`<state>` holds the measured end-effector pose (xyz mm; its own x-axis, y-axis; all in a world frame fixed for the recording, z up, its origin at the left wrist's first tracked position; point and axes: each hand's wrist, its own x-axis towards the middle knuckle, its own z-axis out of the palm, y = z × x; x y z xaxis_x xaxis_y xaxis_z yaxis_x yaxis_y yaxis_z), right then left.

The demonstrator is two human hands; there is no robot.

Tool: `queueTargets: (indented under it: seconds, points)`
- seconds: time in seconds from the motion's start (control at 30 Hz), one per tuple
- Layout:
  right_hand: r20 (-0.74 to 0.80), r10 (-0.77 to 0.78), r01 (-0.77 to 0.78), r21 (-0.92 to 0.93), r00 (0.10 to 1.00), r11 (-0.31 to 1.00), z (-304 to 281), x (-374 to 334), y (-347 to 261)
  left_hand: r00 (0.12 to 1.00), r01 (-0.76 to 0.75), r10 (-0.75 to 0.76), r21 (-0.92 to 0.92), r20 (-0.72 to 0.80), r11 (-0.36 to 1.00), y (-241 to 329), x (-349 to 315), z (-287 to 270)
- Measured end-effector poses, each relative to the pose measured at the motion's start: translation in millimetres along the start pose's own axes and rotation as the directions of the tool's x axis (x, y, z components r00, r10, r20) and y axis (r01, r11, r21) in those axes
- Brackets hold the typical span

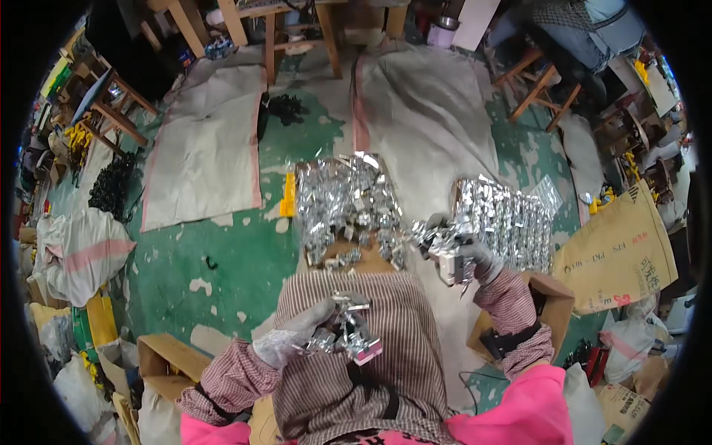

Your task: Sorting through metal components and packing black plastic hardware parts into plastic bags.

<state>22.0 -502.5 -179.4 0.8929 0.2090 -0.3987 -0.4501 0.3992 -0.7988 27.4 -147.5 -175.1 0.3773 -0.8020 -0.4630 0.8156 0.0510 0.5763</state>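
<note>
Above my lap, my left hand (291, 336) in a grey-white glove is closed around a few shiny silver metal pieces (359, 343), one with a pink face; their exact kind is too small to make out. Farther forward and to the right, my gloved right hand (483, 261) grips a bunch of similar silver metal pieces (445, 246). In front of my knees lies a loose heap of silver pieces (345, 193) on brown cardboard. To its right, next to my right hand, shiny pieces stand in tight rows (506, 222).
A striped apron (348, 293) covers my lap. Open cardboard boxes stand at my left (174, 356) and by my right forearm (556, 300). Pale woven sheets (208, 148) cover parts of the green floor. A person (586, 30) sits at the far right near a wooden stool (541, 89).
</note>
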Motion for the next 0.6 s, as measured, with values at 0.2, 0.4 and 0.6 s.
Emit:
queueTargets:
  seconds: [0.2,0.4,0.6]
  points:
    - [0.128,-0.034,0.028,0.048,0.991,0.998,18.4,-50.2,-12.5,0.993,0.049,-0.061,-0.111,-0.104,0.993,-6.3,9.6,26.7]
    - [0.087,0.049,-0.062,0.156,0.995,0.986,-19.6,-47.1,51.0,0.991,0.048,-0.054,-0.051,-0.123,0.998,-66.2,11.4,-48.9]
    - [0.138,0.021,-0.042,0.150,0.990,0.988,29.2,-61.9,25.9,0.990,0.102,-0.100,0.010,-0.099,0.995,-59.6,-3.5,-24.4]
